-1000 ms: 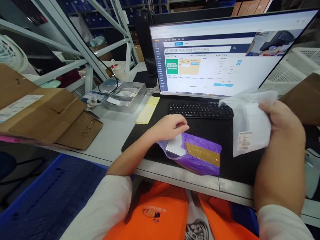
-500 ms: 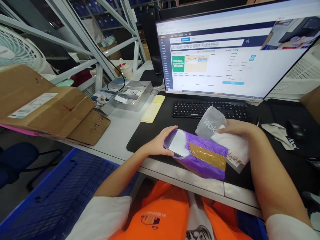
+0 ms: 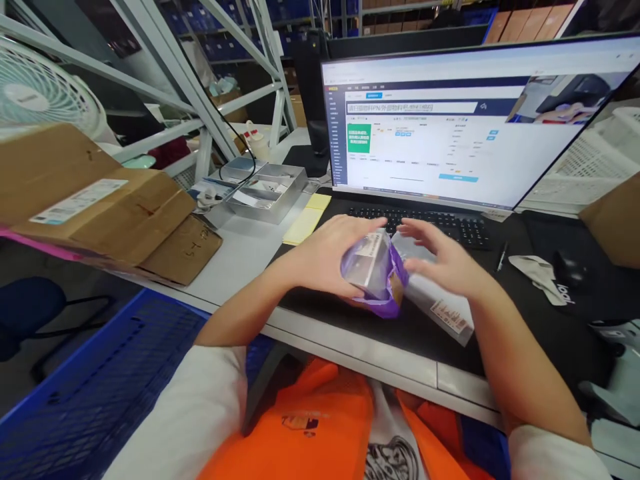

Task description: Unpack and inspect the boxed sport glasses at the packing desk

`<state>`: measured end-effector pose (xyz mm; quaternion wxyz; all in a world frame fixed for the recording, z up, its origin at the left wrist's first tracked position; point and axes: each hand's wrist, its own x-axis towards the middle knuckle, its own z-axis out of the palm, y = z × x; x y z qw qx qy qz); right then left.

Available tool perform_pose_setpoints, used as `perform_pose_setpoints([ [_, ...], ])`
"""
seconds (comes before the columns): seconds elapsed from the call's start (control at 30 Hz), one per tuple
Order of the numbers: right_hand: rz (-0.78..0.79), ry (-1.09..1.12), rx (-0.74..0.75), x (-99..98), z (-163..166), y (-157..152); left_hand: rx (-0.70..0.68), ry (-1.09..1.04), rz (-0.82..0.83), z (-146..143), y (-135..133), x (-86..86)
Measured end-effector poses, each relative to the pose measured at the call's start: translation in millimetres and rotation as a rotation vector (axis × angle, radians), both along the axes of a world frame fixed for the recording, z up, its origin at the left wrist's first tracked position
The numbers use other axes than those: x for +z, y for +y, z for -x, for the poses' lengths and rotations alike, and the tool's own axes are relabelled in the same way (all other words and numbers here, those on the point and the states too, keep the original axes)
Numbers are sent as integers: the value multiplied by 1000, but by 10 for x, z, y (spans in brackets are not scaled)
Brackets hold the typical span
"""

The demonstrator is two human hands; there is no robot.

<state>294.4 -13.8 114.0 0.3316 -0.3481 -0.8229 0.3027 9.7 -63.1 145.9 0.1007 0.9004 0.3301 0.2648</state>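
Observation:
My left hand (image 3: 323, 260) is wrapped round a purple plastic parcel (image 3: 373, 273) and holds it tipped up on end over the black desk mat (image 3: 500, 313). A grey flat item shows at the parcel's open top. My right hand (image 3: 443, 257) is beside the parcel with its fingers spread, smeared by motion, and rests over a white plastic pouch (image 3: 443, 307) with a printed label that lies on the mat. Both hands are just in front of the black keyboard (image 3: 450, 223).
A wide monitor (image 3: 465, 120) stands behind the keyboard. A metal tray (image 3: 267, 190) and yellow notes (image 3: 306, 220) lie to the left, with cardboard boxes (image 3: 100, 200) and a fan (image 3: 40, 93) further left. A blue crate (image 3: 100, 387) sits below the desk edge. A mouse (image 3: 567, 267) lies at right.
The right hand brought the white pouch down onto the mat beside the purple parcel. The left hand has lifted the parcel from lying flat to standing on end.

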Motion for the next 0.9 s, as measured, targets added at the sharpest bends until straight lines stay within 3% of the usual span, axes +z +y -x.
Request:
perform_pose_setpoints([
  [0.1, -84, 9, 150, 102, 126, -232, -19, 122, -80, -240, 13, 165],
  [0.2, -123, -75, 118, 126, 125, -266, -38, 57, -40, -277, 67, 115],
  [0.27, -75, -134, 81, 126, 83, -245, 60, -1, -2, -216, 102, 68],
  [0.37, -10, -157, 69, 119, 47, -233, 321, 33, 92, -141, 114, 72],
  [0.47, 22, -137, 108, 109, 52, -245, 429, 77, 136, -129, 85, 153],
  [0.67, 76, -153, 190, 130, 48, -222, 345, -12, 143, 57, 92, 250],
  [0.77, 93, -118, 178, 124, 71, -182, 333, -132, 149, 180, 243, 164],
  [0.9, 94, -91, 48, 100, 121, -185, 358, -446, 268, 141, 446, 27],
])
